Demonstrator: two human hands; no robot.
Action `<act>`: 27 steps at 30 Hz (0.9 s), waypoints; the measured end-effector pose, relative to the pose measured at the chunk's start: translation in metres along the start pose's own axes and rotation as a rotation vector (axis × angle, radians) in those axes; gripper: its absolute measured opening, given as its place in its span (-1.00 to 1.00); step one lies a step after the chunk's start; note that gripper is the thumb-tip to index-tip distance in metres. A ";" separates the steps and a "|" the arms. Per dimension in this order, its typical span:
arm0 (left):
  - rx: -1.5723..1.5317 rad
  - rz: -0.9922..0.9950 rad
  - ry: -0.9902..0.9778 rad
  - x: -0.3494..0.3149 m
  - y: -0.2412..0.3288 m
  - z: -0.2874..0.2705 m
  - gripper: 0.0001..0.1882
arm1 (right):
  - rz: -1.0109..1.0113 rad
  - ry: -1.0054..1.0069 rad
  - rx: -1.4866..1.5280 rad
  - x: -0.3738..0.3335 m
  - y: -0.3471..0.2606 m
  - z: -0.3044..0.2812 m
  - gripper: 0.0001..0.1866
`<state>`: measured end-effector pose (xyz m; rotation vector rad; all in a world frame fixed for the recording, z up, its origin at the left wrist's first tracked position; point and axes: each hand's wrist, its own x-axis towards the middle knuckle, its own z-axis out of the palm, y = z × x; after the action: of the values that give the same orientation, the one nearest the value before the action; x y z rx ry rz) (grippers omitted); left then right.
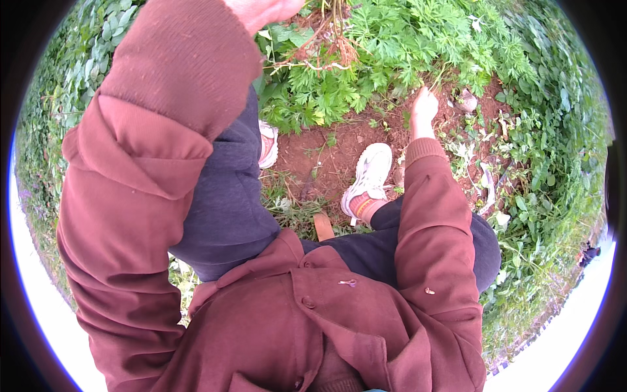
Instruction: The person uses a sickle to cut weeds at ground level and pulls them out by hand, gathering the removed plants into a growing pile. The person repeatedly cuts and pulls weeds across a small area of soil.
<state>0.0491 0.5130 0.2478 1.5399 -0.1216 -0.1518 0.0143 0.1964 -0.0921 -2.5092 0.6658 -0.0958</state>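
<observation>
My left hand is at the top edge, partly cut off by it. It is closed on a bunch of uprooted plants, whose stems and reddish-brown roots hang down beside the fingers; the grip itself is mostly out of sight. Farther right and low to the soil, my right hand is closed in a pinch around thin green plant stems. These stems lead into a dense patch of feathery-leaved green plants in front of me.
Reddish-brown soil lies between my white shoes. A pale stone sits right of my right hand. Wilted cut plants litter the ground there. Leafy vines border the right side. A small orange-brown piece lies below my shoes.
</observation>
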 end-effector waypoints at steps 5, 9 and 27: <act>-0.050 -0.031 0.013 0.005 0.000 -0.005 -0.86 | -0.057 -0.226 -0.122 0.010 -0.012 -0.013 -0.50; -0.053 -0.046 0.094 0.000 0.000 -0.007 -0.85 | -0.009 -0.591 -0.358 -0.014 0.008 0.003 -0.38; -0.050 -0.070 -0.079 0.009 -0.001 -0.017 -0.85 | -0.214 -0.552 -0.220 0.001 0.032 0.059 -0.63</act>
<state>0.0610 0.5278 0.2464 1.4898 -0.1251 -0.2693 0.0126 0.2005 -0.1593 -2.6275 0.1869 0.6015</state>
